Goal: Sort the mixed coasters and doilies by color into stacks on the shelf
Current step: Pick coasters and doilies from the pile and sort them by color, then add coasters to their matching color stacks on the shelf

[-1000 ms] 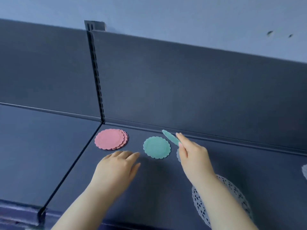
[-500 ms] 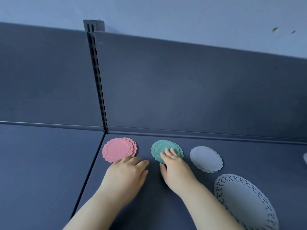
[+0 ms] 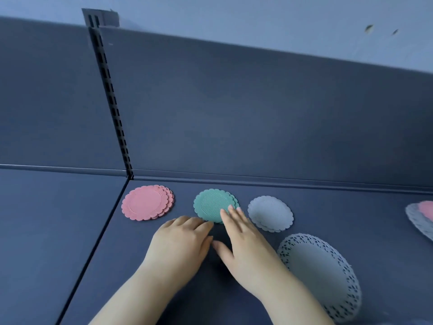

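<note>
A head-worn camera looks down at a dark blue shelf [image 3: 328, 207] with a dark back panel [image 3: 257, 113] behind it and a slotted upright [image 3: 114, 109] dividing the panel. A seam runs from the foot of that upright toward the viewer, splitting the shelf into two boards.

Three small stacks of scalloped coasters lie in a row near the back, well apart from each other. From left to right: a pink stack [image 3: 146, 202], just right of the seam, its layers slightly offset; a green stack [image 3: 212, 204] with a ribbed top; and a white stack [image 3: 269, 213]. Nearer the viewer and to the right lies a large white doily [image 3: 321, 270] with a lace edge. At the far right edge, another white doily [image 3: 414, 219] is cut off by the frame, with a pink coaster [image 3: 427, 208] lying on it.

Two bare hands reach in from the bottom. The left hand [image 3: 180, 247] lies palm down on the shelf, fingers loosely curled and holding nothing, its fingertips close to the near edge of the green stack. The right hand [image 3: 246, 240] is flat and relaxed, fingers extended, their tips resting on the near right edge of the green stack; it grips nothing. The two hands sit side by side, thumbs almost touching. The right forearm crosses the near left rim of the large doily.
</note>
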Motion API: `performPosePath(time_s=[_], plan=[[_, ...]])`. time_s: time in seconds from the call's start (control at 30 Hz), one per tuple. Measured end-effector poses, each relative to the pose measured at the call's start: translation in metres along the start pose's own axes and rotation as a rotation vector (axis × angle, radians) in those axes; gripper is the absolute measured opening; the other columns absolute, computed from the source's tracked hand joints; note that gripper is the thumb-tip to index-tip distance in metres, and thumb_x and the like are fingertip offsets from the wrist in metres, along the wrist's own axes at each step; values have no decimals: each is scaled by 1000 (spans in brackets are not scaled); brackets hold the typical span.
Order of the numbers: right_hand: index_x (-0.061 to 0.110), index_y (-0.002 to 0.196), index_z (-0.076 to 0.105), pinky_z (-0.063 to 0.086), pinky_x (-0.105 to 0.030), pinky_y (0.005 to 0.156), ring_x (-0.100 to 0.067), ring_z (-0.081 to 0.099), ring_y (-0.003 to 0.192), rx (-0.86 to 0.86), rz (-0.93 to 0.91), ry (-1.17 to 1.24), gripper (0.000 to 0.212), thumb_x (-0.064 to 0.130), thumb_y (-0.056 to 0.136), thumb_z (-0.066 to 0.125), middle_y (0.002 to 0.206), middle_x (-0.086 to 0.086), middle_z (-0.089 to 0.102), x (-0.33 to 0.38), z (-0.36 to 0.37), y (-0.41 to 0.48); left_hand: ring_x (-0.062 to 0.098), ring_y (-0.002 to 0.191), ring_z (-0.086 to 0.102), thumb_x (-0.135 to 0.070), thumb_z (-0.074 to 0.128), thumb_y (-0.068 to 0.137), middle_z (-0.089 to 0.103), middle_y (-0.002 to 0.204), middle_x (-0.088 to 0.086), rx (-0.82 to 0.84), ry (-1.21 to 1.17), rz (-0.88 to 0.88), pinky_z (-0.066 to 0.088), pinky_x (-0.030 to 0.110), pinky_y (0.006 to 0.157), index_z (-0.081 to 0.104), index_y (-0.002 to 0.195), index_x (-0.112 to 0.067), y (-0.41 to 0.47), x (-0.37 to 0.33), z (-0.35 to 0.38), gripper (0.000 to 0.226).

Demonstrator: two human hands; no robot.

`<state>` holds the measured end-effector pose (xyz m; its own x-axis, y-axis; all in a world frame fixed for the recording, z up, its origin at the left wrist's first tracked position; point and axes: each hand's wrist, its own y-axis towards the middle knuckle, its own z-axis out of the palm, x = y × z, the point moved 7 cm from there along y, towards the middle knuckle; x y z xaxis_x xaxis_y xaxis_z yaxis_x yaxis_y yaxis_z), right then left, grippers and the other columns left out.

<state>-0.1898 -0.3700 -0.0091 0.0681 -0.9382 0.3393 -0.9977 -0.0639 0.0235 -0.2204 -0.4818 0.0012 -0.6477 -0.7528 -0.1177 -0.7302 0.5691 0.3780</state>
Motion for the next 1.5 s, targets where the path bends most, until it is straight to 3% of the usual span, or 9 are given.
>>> performPosePath(time_s=[0.27, 0.67, 0.97, 1.17, 1.27, 1.37, 1.5], plan=[[30, 147, -1, -5, -19, 110, -1, -20, 137, -62, 19, -67, 67, 59, 89, 17, 154, 14, -13, -92, -45, -87, 12, 74, 68, -45, 40, 80, 70, 84, -13, 29, -22, 8, 54, 27, 64, 74, 93, -29, 7, -119, 14, 39], [35, 145, 5, 9, -15, 110, 2, -5, 140, -106, 145, 2, 58, 51, 94, 29, 154, 19, -1, -252, -101, -220, 15, 84, 68, -48, 42, 82, 71, 93, -9, 91, -77, 60, 56, 29, 71, 73, 99, -25, 15, -311, 56, 42], [35, 142, 23, 15, -11, 105, 4, 14, 137, -164, 210, 2, 51, 46, 94, 35, 150, 21, 17, -291, -122, -232, 17, 84, 68, -45, 42, 83, 71, 93, -8, 57, -94, 113, 55, 30, 72, 72, 102, -25, 39, -333, 64, 41], [32, 140, 32, 9, -7, 101, 2, 22, 136, -200, 166, -42, 48, 48, 94, 33, 148, 20, 24, -292, -128, -208, 15, 85, 67, -44, 41, 84, 70, 94, -9, 15, -101, 105, 53, 29, 73, 72, 103, -25, 64, -318, 69, 41], [28, 133, 46, 21, -13, 99, -4, 39, 130, -209, 175, -79, 45, 46, 93, 37, 142, 14, 40, -301, -124, -199, 17, 84, 68, -43, 42, 84, 70, 94, -8, 13, -90, 107, 53, 30, 73, 72, 103, -24, 72, -323, 79, 40], [27, 119, 59, 35, -16, 89, -7, 58, 111, -207, 160, -130, 44, 47, 87, 36, 125, 11, 58, -315, -124, -199, 18, 84, 68, -43, 42, 84, 70, 95, -8, 15, -71, 125, 53, 31, 73, 72, 103, -24, 79, -336, 89, 40], [27, 116, 60, 42, -20, 87, -8, 59, 108, -259, 120, -98, 39, 43, 85, 44, 123, 10, 60, -356, -142, -195, 19, 84, 68, -42, 42, 84, 70, 94, -6, 18, -32, 110, 55, 33, 73, 72, 103, -23, 105, -364, 102, 40]])
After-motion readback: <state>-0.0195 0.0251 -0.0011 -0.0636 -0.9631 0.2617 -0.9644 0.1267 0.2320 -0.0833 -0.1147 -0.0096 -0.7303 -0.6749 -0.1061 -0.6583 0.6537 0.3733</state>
